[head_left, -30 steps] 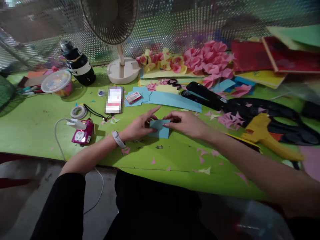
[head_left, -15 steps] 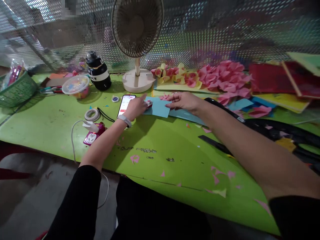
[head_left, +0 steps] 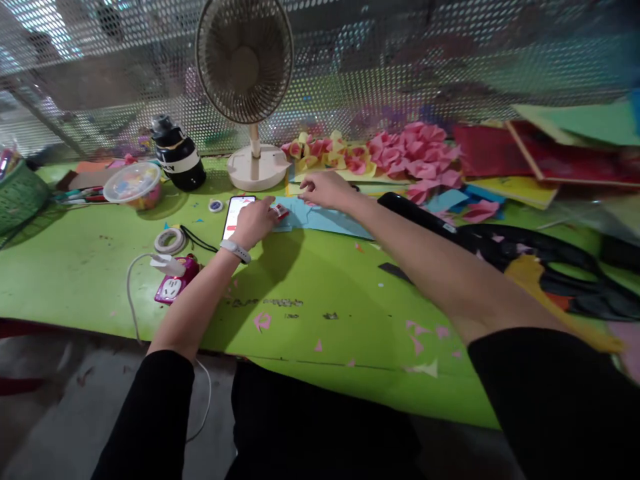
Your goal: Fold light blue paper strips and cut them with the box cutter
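Observation:
My left hand (head_left: 254, 223), with a pale watch band at the wrist, is closed at the left end of the light blue paper (head_left: 340, 225). At its fingertips is a small red-and-white object (head_left: 280, 212), whose kind I cannot make out. My right hand (head_left: 327, 190) hangs over the same paper with its fingers bent together and pointing down. Whatever those fingers hold, if anything, is too small to tell. Partly under my left hand lies a lit phone (head_left: 235, 212).
Behind the paper stand a white fan (head_left: 257, 168) and piled pink paper flowers (head_left: 413, 153). To the left are a black bottle (head_left: 180, 160), a lidded tub (head_left: 137, 187), a tape roll (head_left: 170, 241) and a purple power socket (head_left: 175, 283). Black-handled scissors (head_left: 525, 243) lie right.
My right hand has moved left along the blue paper, closer to my left hand. The small pink piece by its fingers no longer shows. The whole view has shifted somewhat.

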`<state>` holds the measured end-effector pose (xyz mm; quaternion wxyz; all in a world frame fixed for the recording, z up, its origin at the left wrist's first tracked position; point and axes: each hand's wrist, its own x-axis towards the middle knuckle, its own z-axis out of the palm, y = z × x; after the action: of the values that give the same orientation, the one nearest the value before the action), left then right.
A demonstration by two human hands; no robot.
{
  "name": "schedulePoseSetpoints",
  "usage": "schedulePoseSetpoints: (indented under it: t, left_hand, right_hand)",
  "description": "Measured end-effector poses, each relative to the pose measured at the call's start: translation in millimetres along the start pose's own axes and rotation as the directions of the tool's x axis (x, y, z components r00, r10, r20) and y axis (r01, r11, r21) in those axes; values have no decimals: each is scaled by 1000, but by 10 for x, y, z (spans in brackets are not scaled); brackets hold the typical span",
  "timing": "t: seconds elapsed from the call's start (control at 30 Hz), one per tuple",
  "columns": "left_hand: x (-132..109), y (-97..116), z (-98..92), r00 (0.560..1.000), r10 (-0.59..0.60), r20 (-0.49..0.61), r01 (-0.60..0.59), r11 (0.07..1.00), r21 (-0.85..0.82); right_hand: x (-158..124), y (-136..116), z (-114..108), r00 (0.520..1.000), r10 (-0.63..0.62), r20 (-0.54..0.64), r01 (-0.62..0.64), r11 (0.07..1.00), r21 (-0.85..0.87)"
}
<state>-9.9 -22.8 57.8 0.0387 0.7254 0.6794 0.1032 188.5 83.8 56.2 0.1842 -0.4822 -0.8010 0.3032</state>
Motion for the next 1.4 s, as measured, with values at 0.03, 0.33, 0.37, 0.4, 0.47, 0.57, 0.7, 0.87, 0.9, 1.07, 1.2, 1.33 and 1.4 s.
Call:
schedulePoseSetpoints:
  t: [0.03, 0.33, 0.37, 0.4, 0.47, 0.57, 0.7, 0.87, 0.9, 1.07, 1.2, 1.33, 1.4]
  left_hand:
    - [6, 5, 32, 1000, 4, 15, -4, 1000, 10]
    - [22, 24, 88, 997, -15, 80, 12, 999, 40]
    - [20, 26, 86, 997, -10, 79, 7, 999, 40]
    - [18, 27, 83, 997, -1, 77, -2, 999, 43]
    - [13, 24, 72, 999, 27, 37, -28, 999, 33]
    - [11, 10, 54, 996, 46, -78, -52, 995, -79]
    - [2, 17, 68, 997, 75, -36, -83, 933, -351]
    - [-5, 72, 132, 990, 143, 16, -128, 923, -362]
    - [-2, 77, 140, 989, 146, 25, -128, 927, -351]
    - [13, 54, 151, 992, 129, 11, -118, 931, -346]
    - [21, 17, 161, 992, 124, 5, -114, 925, -362]
    - [36, -15, 200, 988, 155, -2, -144, 912, -385]
    - [44, -26, 221, 985, 174, -2, -161, 906, -391]
  right_hand:
    - [-94, 66, -74, 999, -29, -21, 28, 997, -65]
    - [-1064, 421, -180, 984, -97, 147, 173, 686, -707]
    - [-1106, 422, -157, 989, -93, 112, 145, 683, -716]
    - [-1136, 420, -142, 993, -88, 77, 117, 688, -717]
    - [-1180, 418, -143, 996, -84, 24, 76, 702, -708]
    - [-1258, 448, -179, 988, -133, -81, 44, 739, -673]
    - [-1381, 558, -142, 910, -307, -278, 139, 859, -493]
    - [-1366, 632, 35, 964, -240, -118, 133, 812, -568]
    - [-1337, 626, 58, 971, -217, -102, 114, 792, -599]
    - [-1186, 562, 77, 980, -155, -122, 36, 750, -660]
    - [-1189, 554, 73, 982, -153, -113, 41, 750, -660]
    - [-1234, 569, 59, 990, -134, -41, 68, 713, -698]
    - [-1221, 563, 27, 991, -132, -17, 77, 670, -738]
